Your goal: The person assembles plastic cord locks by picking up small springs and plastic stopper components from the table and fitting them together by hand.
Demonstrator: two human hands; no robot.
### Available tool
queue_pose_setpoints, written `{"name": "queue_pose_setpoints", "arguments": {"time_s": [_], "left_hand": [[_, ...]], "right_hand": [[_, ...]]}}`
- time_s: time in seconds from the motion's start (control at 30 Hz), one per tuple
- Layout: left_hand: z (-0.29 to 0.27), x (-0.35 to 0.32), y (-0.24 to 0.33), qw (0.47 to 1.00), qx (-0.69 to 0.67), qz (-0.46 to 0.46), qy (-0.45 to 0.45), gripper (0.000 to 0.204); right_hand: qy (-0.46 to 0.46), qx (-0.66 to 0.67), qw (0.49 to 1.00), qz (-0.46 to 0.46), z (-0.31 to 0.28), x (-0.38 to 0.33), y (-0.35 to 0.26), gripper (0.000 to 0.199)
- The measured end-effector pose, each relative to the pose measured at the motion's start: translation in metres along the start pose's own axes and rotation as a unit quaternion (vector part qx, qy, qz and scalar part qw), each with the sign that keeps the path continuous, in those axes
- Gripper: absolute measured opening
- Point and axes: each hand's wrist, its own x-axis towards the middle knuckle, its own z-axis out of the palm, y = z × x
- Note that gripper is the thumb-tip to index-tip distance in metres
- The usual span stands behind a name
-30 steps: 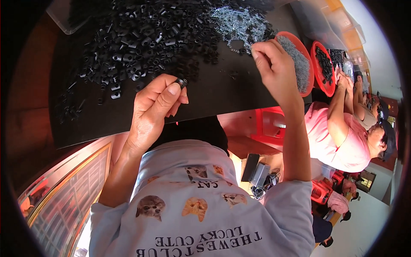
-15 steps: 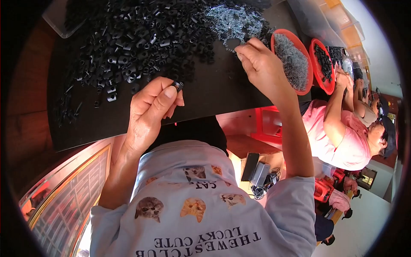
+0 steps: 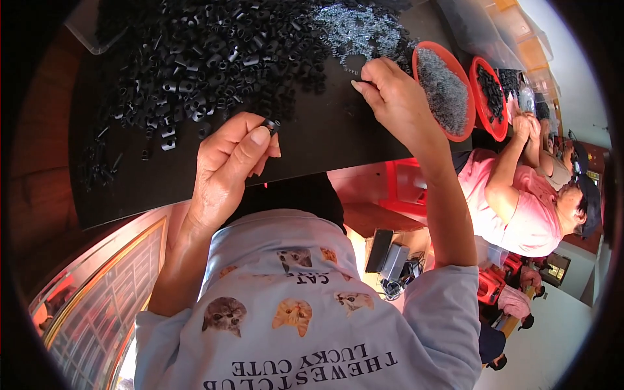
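My left hand (image 3: 231, 156) is closed, its thumb and fingers pinching a small black cylindrical cord-lock-like part (image 3: 272, 125) with a hollow end. Over the dark table my right hand (image 3: 393, 88) has its thumb parted from its curled forefinger, and nothing shows between them. Just beyond those fingertips lies a loose pile of small silvery coil springs (image 3: 357, 32). A large heap of similar black plastic parts (image 3: 214, 58) spreads across the table beyond my left hand.
A red bowl of springs (image 3: 417, 65) stands right of my right hand, beside another red bowl (image 3: 478, 68) with black pieces. A clear plastic bin (image 3: 481, 32) is at the far right. One co-worker in pink (image 3: 507, 201) sits to the right. The table edge (image 3: 292, 170) runs before me.
My right thumb and forefinger, pinched together at the springs before, have come apart, and a small spring at their tips no longer shows there. My left hand keeps its grip, nearly still.
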Motion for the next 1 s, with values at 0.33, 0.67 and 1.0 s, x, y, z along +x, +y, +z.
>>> {"name": "queue_pose_setpoints", "arguments": {"time_s": [0.33,0.67,1.0], "left_hand": [[-0.003,0.001,0.001,0.999,-0.035,-0.015,-0.026,0.025],[-0.006,0.001,0.003,0.998,-0.036,-0.015,-0.058,0.027],[-0.008,-0.002,0.002,0.997,-0.028,-0.025,-0.067,0.031]], "right_hand": [[0.015,0.385,0.922,0.026,-0.009,0.004,-0.073,0.012],[-0.177,0.527,0.823,0.117,-0.028,0.018,-0.087,0.006],[-0.257,0.549,0.783,0.139,-0.027,0.026,-0.085,0.008]]}}
